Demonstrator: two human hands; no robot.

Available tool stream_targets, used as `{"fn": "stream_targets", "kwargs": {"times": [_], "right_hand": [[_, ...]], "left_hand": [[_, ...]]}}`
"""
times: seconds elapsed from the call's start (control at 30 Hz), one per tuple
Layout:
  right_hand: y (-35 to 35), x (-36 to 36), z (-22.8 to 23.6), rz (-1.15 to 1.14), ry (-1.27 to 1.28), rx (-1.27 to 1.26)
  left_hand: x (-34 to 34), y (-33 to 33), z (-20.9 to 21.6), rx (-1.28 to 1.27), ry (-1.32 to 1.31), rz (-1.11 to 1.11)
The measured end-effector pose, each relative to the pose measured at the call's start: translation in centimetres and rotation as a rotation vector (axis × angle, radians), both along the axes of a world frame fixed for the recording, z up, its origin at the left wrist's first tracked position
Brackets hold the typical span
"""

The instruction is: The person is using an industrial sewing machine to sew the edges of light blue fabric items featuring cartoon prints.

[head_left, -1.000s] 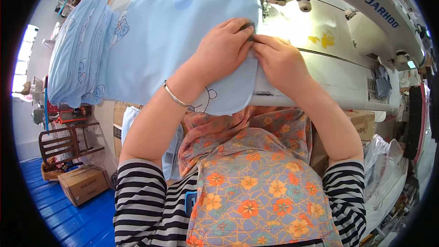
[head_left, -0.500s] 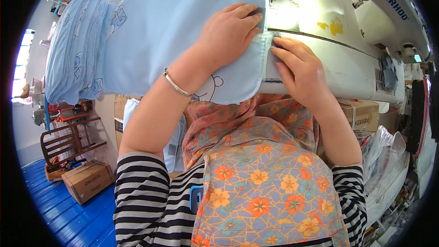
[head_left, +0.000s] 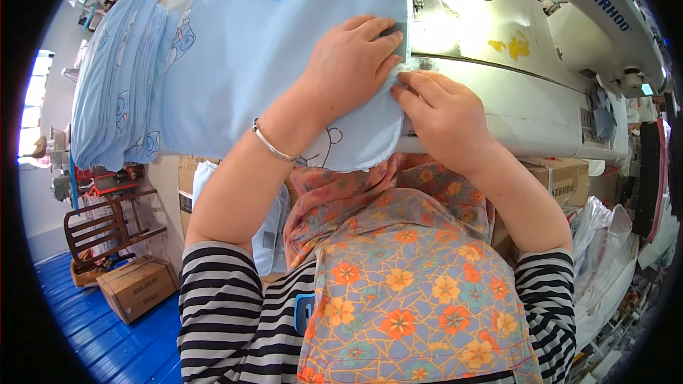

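The white work table [head_left: 526, 121] carries a sewing machine [head_left: 605, 32] on its far right side, its working end just beside the far right corner of a pale blue cloth [head_left: 235, 50]. That cloth lies spread over the table's left and middle, its near right corner reaching the near edge. At its left, a stack of folded blue cloths [head_left: 117, 78] lies against it.

The left hand [head_left: 352, 64] rests palm down on the cloth near the right edge, fingers slightly parted and bent. The right hand [head_left: 445, 114] is at that edge, thumb and fingers seeming to pinch the hem. A small grey patch [head_left: 400, 29] shows at the left fingertips, too covered to identify.

The step in hand looks like straightening and gripping the right edge near the machine; the next move calls for keeping the cloth flat under the left palm while the right fingers keep the edge even.

Compared with half a second ago, the right hand has come leftward, closing the gap to the left thumb. The left hand is slightly nearer the body, and the stack looks unchanged.
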State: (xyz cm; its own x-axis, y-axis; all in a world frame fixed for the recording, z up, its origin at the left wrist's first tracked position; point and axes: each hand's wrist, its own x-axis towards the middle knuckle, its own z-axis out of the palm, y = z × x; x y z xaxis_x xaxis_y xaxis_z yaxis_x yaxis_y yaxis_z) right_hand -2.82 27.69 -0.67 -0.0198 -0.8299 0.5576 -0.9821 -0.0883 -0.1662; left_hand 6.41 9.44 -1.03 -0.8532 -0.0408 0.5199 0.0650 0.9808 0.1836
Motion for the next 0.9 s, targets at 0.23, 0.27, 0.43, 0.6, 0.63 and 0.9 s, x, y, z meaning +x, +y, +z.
{"fn": "stream_targets", "kwargs": {"times": [0.23,0.27,0.43,0.6,0.63,0.9], "right_hand": [[-1.9,-3.3,0.7,0.027,-0.021,0.015],[-1.9,-3.7,0.8,0.024,-0.017,0.013],[-0.4,-3.9,0.6,0.052,-0.025,0.058],[-0.4,-4.1,0.7,0.026,-0.075,0.024],[-0.5,-4.1,0.8,0.010,-0.073,0.020],[-0.6,-4.1,0.6,-0.012,-0.077,0.028]], "left_hand": [[-2.2,-0.9,0.3,0.042,-0.034,0.048],[-2.8,-1.1,0.4,0.021,-0.028,0.059],[-2.8,0.4,0.1,0.045,-0.050,0.038],[-3.4,0.3,0.5,0.043,-0.025,0.034],[-3.5,0.3,0.5,0.043,-0.025,0.033],[-4.0,0.3,0.2,0.021,-0.021,0.040]]}}
